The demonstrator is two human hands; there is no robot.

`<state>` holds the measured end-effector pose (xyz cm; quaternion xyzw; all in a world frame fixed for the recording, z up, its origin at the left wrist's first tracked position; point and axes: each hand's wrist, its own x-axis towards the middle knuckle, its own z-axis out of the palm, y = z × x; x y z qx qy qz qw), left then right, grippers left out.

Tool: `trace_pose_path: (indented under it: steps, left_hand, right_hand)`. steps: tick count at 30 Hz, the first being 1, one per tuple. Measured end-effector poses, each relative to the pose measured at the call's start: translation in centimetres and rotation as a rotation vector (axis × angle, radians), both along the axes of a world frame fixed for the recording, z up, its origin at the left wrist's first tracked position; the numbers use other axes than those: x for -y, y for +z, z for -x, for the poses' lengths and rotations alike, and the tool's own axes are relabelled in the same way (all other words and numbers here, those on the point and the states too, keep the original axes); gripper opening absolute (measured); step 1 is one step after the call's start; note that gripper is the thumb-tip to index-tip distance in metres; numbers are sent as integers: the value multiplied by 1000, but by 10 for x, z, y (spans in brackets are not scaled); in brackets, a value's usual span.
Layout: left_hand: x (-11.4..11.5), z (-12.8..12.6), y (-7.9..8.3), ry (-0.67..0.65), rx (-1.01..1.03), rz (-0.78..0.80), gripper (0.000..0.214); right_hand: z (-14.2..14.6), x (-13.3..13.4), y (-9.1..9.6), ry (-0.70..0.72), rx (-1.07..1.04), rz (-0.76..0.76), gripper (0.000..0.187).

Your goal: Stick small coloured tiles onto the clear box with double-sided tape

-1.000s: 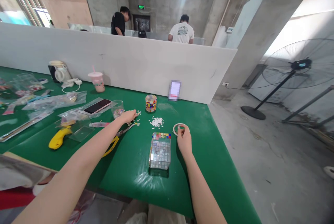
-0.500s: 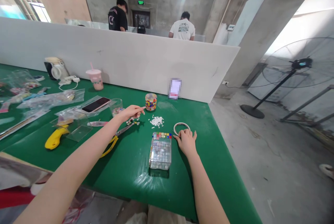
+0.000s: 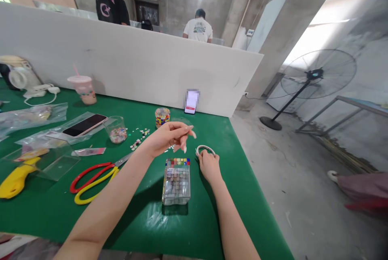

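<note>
My left hand [image 3: 173,138] hovers over the white bits [image 3: 172,147], thumb and forefinger pinched together; what is between them, if anything, is too small to make out. Most of that pile is hidden behind the fingers. My right hand [image 3: 209,165] grips the near side of a white ring [image 3: 205,146] at the table's right part. Between my forearms a clear box [image 3: 176,185] covered in small mosaic tiles lies on the green table, a coloured tile row along its far edge. Just beyond my left hand stands a round mosaic-tiled jar [image 3: 163,116].
Red-and-yellow scissors [image 3: 95,179], a cup of beads [image 3: 117,131], scattered tiles [image 3: 138,142], a tube [image 3: 89,152] and a phone [image 3: 85,125] lie left. A pink drink cup [image 3: 85,90] and a lit phone [image 3: 191,101] stand near the white partition [image 3: 136,62]. People are behind it.
My left hand has moved right, from beside the scattered tiles to above the white bits. My right hand stays on the ring. The camera view has shifted, showing more of the right side.
</note>
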<state>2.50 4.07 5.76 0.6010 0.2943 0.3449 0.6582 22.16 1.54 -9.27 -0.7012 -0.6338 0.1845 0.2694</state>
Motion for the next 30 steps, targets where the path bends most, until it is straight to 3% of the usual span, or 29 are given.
trace_pose_path:
  steps: [3, 5, 11, 14, 16, 20, 27, 30]
  left_hand:
    - [14, -5, 13, 25, 74, -31, 25]
    - [20, -2, 19, 40, 93, -37, 28]
    - [27, 17, 27, 6, 129, -44, 13]
    - [31, 26, 32, 98, 169, -129, 20]
    - [34, 28, 36, 241, 169, -217, 22]
    - [37, 24, 38, 471, 125, -345, 4]
    - [40, 5, 31, 595, 21, -590, 14]
    - [41, 6, 31, 567, 1, -616, 21]
  right_hand:
    - [-4, 1, 15, 21, -206, -50, 25]
    - [-6, 2, 35, 40, -341, -110, 30]
    - [7, 12, 128, 228, -594, -259, 38]
    - [18, 24, 160, 329, -634, -274, 30]
    - [24, 32, 167, 445, -655, -306, 23]
    - [30, 45, 158, 505, -711, -450, 11]
    - [31, 52, 148, 503, -688, -486, 13]
    - [31, 52, 152, 480, -667, -460, 12]
